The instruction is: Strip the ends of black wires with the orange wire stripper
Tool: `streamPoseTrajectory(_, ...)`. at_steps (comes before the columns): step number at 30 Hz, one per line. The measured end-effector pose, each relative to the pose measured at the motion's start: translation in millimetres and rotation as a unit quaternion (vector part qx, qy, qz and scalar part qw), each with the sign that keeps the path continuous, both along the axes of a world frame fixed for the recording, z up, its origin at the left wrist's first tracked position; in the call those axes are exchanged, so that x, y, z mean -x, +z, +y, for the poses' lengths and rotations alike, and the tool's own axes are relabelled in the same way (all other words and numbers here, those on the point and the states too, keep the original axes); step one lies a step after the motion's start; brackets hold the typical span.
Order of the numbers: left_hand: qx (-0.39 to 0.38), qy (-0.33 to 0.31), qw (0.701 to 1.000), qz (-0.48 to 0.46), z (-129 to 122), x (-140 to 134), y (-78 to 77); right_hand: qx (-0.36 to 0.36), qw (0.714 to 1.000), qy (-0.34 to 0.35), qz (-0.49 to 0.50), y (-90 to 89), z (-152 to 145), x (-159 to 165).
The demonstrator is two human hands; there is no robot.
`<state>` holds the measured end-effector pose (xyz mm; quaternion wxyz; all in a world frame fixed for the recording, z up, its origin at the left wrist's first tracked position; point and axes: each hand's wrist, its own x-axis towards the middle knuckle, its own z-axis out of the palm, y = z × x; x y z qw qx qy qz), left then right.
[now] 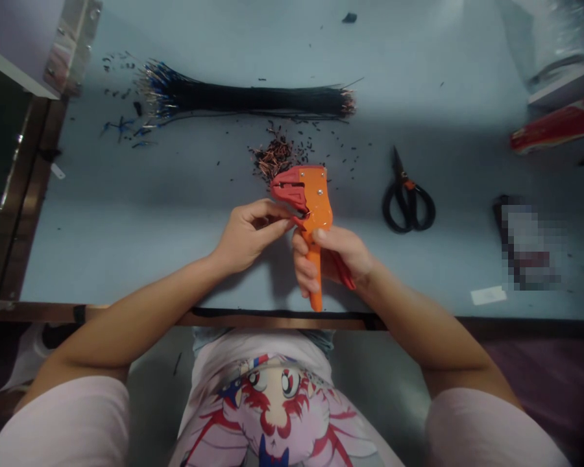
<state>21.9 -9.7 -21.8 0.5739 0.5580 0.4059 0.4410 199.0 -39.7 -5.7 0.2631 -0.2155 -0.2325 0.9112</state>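
Observation:
My right hand (333,256) is wrapped round the handles of an orange and red wire stripper (316,201), whose red jaws point to the left. Beside the jaws, my left hand (253,233) is closed in a pinch, its fingertips against the tool's lower red part. What sits between those fingertips is too small to make out. Just beyond the stripper lies a pile of copper and black wire scraps (274,155). Farther back, a long bundle of black wires (253,99) lies across the table, with blue and bare ends on the left and copper ends on the right.
Black-handled scissors (409,201) lie to the right on the blue-grey table (150,181). Farther right are a blurred-out object (530,246), a white label (488,296) and a red item (559,123). Short blue wire pieces (121,128) are scattered at the back left.

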Motion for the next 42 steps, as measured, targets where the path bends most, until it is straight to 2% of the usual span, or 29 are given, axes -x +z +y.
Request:
streamPoseTrajectory(17, 0.007, 0.009, 0.999, -0.038, -1, -2, -4.1, -0.024, 0.999, -0.023, -0.026, 5.1, -4, 4)
streamPoseTrajectory(21, 0.015, 0.011, 1.0, -0.021, -1, -2, -1.8, -0.025, 0.998, -0.03, -0.046, 5.9, -3, 6)
streamPoseTrajectory(25, 0.019, 0.018, 0.999, 0.031, 0, 0, -0.1, -0.005, 0.995, -0.062, -0.074, 4.8, 1, 6)
streamPoseTrajectory(29, -0.008, 0.024, 0.994, 0.106, 3, 3, -1.1, 0.017, 0.994, -0.078, -0.08, 2.0, 10, 0)
streamPoseTrajectory(31, -0.055, 0.045, 0.983, 0.169, 8, 7, -1.6, 0.027, 0.992, -0.091, -0.079, 0.4, 16, -4)
streamPoseTrajectory(34, -0.135, 0.094, 0.951, 0.262, 19, 17, 1.1, 0.038, 0.99, -0.103, -0.09, -1.5, 22, -10)
streamPoseTrajectory(37, -0.143, 0.116, 0.937, 0.297, 29, 30, 9.8, 0.034, 0.988, -0.114, -0.102, -3.1, 25, -11)
streamPoseTrajectory(39, -0.091, 0.083, 0.947, 0.297, 33, 38, 16.5, 0.025, 0.986, -0.124, -0.104, -4.2, 24, -11)
streamPoseTrajectory(42, 0.024, -0.05, 0.953, 0.298, 33, 44, 21.0, 0.011, 0.986, -0.133, -0.105, -6.2, 22, -10)
